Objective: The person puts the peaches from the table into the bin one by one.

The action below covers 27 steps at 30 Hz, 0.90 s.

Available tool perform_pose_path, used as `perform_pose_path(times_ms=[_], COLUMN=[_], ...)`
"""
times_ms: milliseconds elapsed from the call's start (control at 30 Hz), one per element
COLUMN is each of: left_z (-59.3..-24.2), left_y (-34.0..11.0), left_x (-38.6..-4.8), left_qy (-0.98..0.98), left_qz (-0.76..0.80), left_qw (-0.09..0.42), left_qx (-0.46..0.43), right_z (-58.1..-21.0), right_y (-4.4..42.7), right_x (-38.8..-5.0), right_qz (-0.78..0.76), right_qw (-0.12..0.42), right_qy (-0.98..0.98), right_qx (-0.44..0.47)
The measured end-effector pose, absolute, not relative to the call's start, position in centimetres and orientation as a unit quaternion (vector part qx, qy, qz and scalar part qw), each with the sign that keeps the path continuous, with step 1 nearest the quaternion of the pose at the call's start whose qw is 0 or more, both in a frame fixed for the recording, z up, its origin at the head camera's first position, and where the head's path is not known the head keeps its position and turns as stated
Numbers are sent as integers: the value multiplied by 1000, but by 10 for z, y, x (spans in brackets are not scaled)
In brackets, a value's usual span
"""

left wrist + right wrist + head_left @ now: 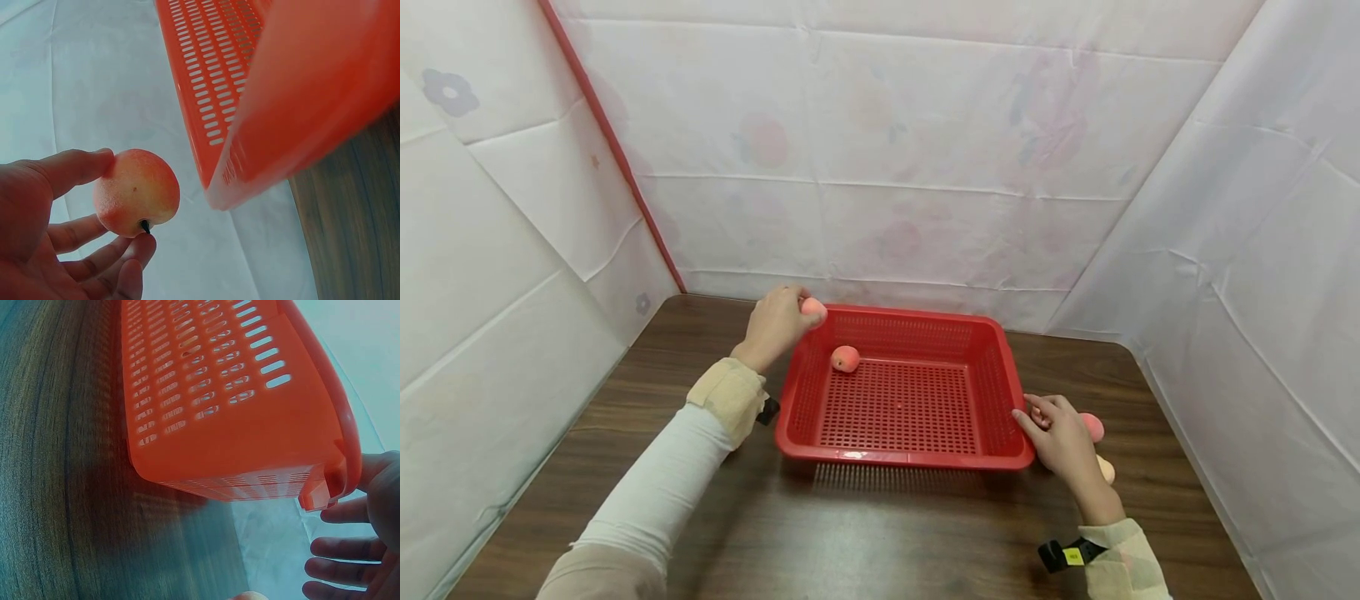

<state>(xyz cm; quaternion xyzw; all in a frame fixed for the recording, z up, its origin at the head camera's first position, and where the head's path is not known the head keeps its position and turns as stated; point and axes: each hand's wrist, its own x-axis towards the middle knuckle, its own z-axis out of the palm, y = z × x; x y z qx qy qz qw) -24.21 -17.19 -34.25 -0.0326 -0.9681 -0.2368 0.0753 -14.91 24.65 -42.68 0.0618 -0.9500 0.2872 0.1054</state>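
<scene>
A red plastic basket (898,458) with slotted walls stands on the table. Above its far left corner, my left hand (777,323) holds a pinkish-yellow peach (139,190) between thumb and fingers; its dark stem shows in the left wrist view. Another peach (846,359) lies inside the basket at the far left. At the basket's right side, my right hand (1063,437) grips the rim, thumb against it and the other fingers outside. In the right wrist view, the rim (351,437) hides the thumb's tip.
Just right of my right hand lie a pink fruit (1092,427) and a pale yellow one (1105,469), both partly hidden by it. Fabric-covered walls (880,167) enclose the brown wooden table (880,533) at the back and both sides.
</scene>
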Motion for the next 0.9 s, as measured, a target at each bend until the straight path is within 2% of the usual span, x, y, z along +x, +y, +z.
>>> perform_pose_path(times_ms=[900], left_z=[-346], left_y=[-146], left_x=[-245], left_qy=[-971], left_qz=[-223], left_qw=[68], left_qx=[-53], right_z=[-428], right_y=[247], right_x=[-148], right_qz=[297], right_qw=[110], right_qy=[-946], right_qx=[66])
